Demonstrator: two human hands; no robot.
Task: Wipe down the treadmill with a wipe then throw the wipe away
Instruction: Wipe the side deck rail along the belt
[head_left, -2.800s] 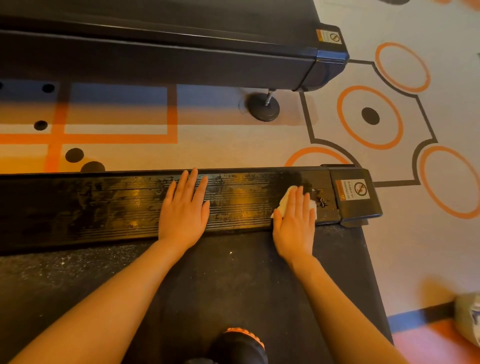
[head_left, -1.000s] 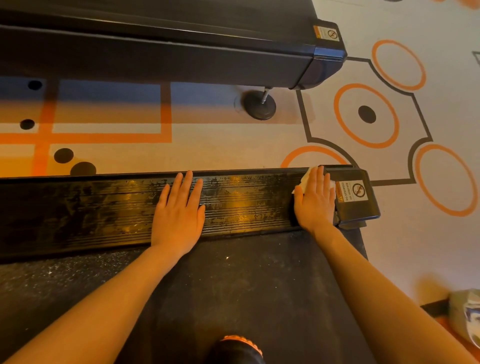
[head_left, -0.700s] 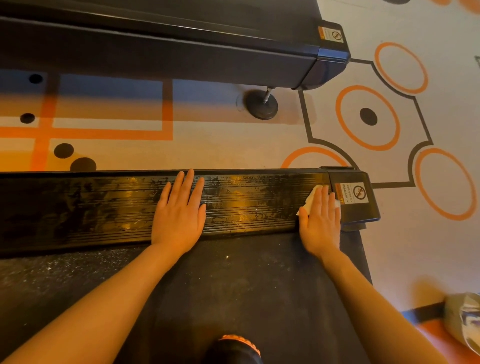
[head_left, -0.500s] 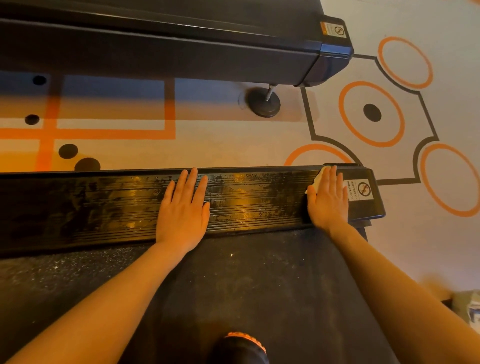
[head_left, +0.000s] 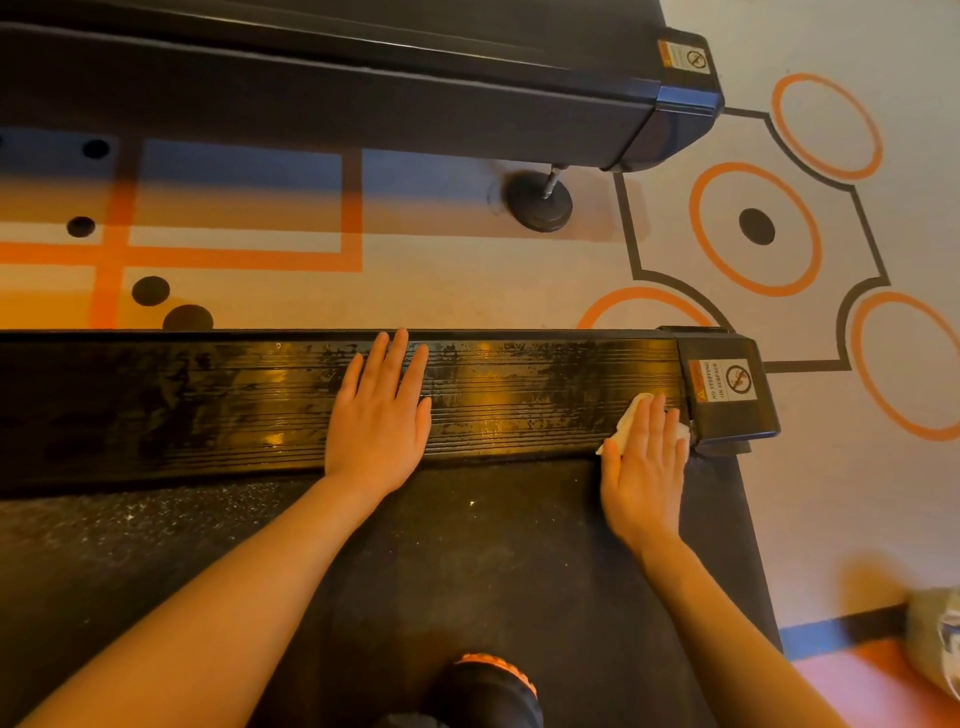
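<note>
Under right hand (head_left: 644, 467): wipe (head_left: 626, 423).

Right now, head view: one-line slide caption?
Right hand presses wipe on treadmill side rail near end cap; left hand rests flat on rail.

Views: one, worn on the person's head.
Direction: forward and steeply down, nearly overhead.
Nearness: close, at arm's reach of the treadmill side rail (head_left: 493, 400).
Lens: wide-angle; straight edges bow.
Frame: both forearms enter from the bottom edge; patterned floor (head_left: 467, 291) fills the upper half.
Shared area: no second view.
</note>
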